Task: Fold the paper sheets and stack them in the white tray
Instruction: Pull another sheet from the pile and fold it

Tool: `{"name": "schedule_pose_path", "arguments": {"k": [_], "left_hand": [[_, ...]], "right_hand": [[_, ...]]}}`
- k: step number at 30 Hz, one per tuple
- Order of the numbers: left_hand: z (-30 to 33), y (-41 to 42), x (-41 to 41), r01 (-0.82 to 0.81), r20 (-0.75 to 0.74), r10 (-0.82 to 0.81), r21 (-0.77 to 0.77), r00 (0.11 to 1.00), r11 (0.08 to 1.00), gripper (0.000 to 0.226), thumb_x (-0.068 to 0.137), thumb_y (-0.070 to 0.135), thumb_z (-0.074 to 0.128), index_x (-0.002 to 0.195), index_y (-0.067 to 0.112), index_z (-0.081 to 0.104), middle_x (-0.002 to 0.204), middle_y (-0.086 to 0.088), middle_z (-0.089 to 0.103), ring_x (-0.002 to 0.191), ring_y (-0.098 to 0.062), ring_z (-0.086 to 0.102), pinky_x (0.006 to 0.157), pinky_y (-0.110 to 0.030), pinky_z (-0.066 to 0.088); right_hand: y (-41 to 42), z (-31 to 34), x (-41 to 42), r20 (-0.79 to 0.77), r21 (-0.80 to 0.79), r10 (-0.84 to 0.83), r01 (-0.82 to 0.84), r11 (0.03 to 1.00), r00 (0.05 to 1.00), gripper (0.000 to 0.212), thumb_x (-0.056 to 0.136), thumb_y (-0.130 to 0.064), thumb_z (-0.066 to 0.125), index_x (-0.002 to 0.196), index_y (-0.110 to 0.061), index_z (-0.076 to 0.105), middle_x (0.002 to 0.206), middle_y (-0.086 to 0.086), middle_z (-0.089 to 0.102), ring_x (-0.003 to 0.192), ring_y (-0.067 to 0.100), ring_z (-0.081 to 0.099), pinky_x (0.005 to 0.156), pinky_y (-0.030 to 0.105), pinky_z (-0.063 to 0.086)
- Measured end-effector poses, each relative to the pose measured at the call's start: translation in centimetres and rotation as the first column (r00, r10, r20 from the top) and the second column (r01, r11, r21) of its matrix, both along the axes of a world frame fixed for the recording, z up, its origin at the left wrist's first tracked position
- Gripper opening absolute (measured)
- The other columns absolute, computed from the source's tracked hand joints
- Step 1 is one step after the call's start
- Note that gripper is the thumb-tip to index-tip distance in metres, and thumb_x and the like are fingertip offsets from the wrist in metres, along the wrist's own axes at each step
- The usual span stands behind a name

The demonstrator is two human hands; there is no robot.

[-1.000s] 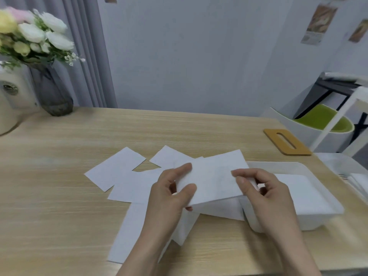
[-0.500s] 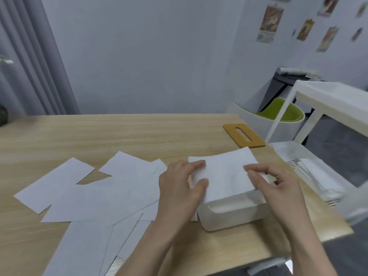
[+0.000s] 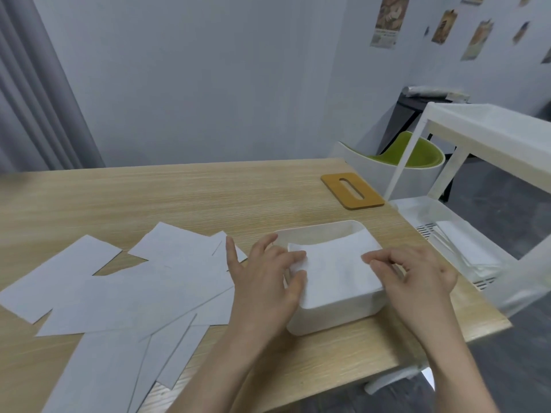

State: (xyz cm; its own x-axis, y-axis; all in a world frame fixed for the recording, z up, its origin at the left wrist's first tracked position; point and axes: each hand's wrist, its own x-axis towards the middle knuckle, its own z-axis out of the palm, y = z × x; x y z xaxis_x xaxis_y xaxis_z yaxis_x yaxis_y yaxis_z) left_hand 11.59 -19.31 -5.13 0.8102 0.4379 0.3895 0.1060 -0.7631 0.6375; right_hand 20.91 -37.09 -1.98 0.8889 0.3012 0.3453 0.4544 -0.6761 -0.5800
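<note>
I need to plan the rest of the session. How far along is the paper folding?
Done: a folded sheet lies in the white tray. In hand: the left hand and right hand are setting it down there. Left: several unfolded sheets lie spread on the table.

You'll see a tan slotted board [image 3: 352, 190] lying flat near the bench's [image 3: 179, 198] far right corner; beyond it a green-seated chair [image 3: 402, 158]; a white shelf cart [image 3: 489, 138] beside it; small posters [image 3: 387, 20] on the wall; grey curtain [image 3: 32, 93] at left.
</note>
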Motion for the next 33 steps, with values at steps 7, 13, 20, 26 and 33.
{"name": "schedule_pose_path", "arguments": {"k": [7,13,20,26,33], "left_hand": [[-0.7,0.0,0.1,0.021,0.032,-0.024,0.091,0.999,0.996,0.051,0.084,0.045,0.028,0.106,0.031,0.071,0.111,0.016,0.06,0.141,-0.008,0.032,0.112,-0.04,-0.027],[-0.9,0.6,-0.2,0.201,0.153,-0.215,0.099,0.965,0.975,0.035,0.096,0.045,0.041,0.101,0.032,0.072,0.122,0.02,0.062,0.13,0.0,0.043,0.116,-0.04,0.002],[-1.1,1.2,0.1,0.296,0.063,-0.316,0.218,0.947,0.93,0.043,0.097,0.05,0.041,0.082,0.032,0.077,0.099,0.022,0.069,0.103,0.007,0.054,0.113,-0.039,0.009],[-1.3,1.2,0.3,0.303,0.039,-0.322,0.254,0.946,0.919,0.048,0.097,0.048,0.036,0.08,0.032,0.079,0.094,0.022,0.069,0.099,0.004,0.052,0.113,-0.034,0.006],[-1.5,1.3,0.4,0.295,0.041,-0.32,0.294,0.947,0.909,0.051,0.098,0.041,0.033,0.079,0.03,0.079,0.086,0.02,0.069,0.095,0.001,0.052,0.114,-0.034,0.005]], "right_hand": [[-0.1,-0.8,0.4,0.033,-0.172,-0.035,0.041,0.984,0.999,0.017,0.09,-0.028,0.061,0.083,-0.043,0.066,0.097,-0.02,0.057,0.108,0.006,0.037,0.079,0.024,0.01],[-0.3,-0.9,-0.5,0.116,-0.087,0.047,-0.037,0.996,0.992,0.01,0.09,-0.039,0.061,0.085,-0.038,0.07,0.108,-0.024,0.059,0.118,0.001,0.042,0.105,0.036,0.014],[-0.4,-2.6,-1.1,0.122,-0.156,0.16,-0.141,0.978,0.98,0.056,0.093,-0.058,0.02,0.092,-0.041,0.074,0.105,-0.035,0.061,0.109,-0.016,0.048,0.113,0.025,-0.003],[-0.3,-3.2,-1.1,0.169,-0.134,0.137,-0.115,0.984,0.976,0.058,0.096,-0.051,0.02,0.083,-0.039,0.075,0.095,-0.034,0.064,0.102,-0.012,0.052,0.112,0.023,-0.001],[0.3,-3.5,-0.8,0.159,-0.118,0.098,-0.08,0.99,0.982,0.054,0.093,-0.046,0.025,0.075,-0.041,0.075,0.094,-0.031,0.066,0.099,-0.008,0.054,0.111,0.023,0.001]]}}
